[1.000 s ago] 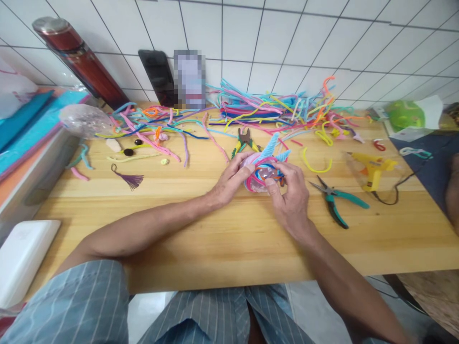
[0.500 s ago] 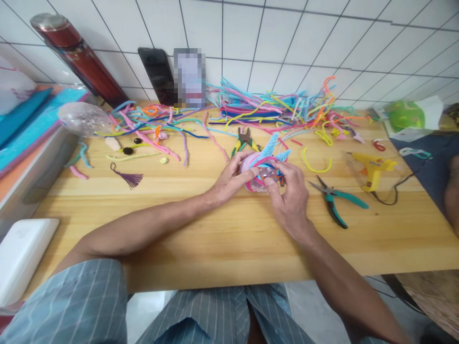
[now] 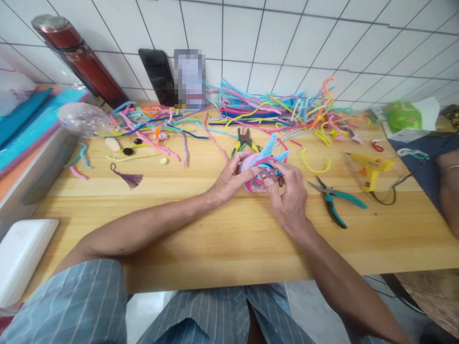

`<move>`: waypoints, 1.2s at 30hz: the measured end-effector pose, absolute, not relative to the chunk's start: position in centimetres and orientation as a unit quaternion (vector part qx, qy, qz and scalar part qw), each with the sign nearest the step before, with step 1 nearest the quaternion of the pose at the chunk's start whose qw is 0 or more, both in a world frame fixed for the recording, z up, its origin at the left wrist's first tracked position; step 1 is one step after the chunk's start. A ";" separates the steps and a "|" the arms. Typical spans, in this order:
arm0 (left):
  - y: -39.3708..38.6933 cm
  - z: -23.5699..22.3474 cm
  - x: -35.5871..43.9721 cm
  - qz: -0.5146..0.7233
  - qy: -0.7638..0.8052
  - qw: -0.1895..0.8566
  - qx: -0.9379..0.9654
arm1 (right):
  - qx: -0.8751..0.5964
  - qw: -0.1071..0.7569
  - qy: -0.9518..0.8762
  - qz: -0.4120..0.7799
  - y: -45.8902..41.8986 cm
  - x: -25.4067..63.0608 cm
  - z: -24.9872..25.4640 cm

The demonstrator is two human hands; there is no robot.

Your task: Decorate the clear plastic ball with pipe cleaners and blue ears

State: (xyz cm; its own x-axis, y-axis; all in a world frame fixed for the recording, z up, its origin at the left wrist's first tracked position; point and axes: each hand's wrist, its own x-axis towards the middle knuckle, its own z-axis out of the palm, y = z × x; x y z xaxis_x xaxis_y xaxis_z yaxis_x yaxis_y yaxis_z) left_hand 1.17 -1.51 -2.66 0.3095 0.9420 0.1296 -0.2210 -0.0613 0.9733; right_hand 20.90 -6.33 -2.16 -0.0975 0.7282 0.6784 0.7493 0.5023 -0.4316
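Observation:
Between my two hands, over the middle of the wooden table, is a small rounded pipe-cleaner craft in pink, lilac and blue. Two light blue pointed pieces stick up from its top, and a clear shiny part shows at its front. My left hand grips its left side, thumb across the front. On the right side my right hand holds it with thumb and bent fingers. Fingers hide part of the craft. Cutting pliers with yellow-green handles lie just behind it. Teal-handled needle-nose pliers rest open to the right.
Piled along the tiled wall are many pipe cleaners. A yellow glue gun with a cord lies at right. At left are a purple tassel, a red thermos and a white box. Another person's arm shows at the right edge.
Both hands keep their hold on the craft, with barely any movement. At the right edge, more of the other person's arm has come into view.

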 end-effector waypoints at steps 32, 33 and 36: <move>-2.0 -2.8 1.1 0.469 0.343 0.529 0.619 | -0.474 0.430 -0.762 -0.100 -6.4 21.0 -1.4; -2.0 -2.8 1.1 0.470 0.343 0.530 0.617 | -0.478 0.429 -0.761 -0.095 -6.4 21.0 -1.4; -2.0 -2.8 1.1 0.471 0.341 0.533 0.615 | -0.476 0.433 -0.759 -0.097 -6.5 20.9 -1.4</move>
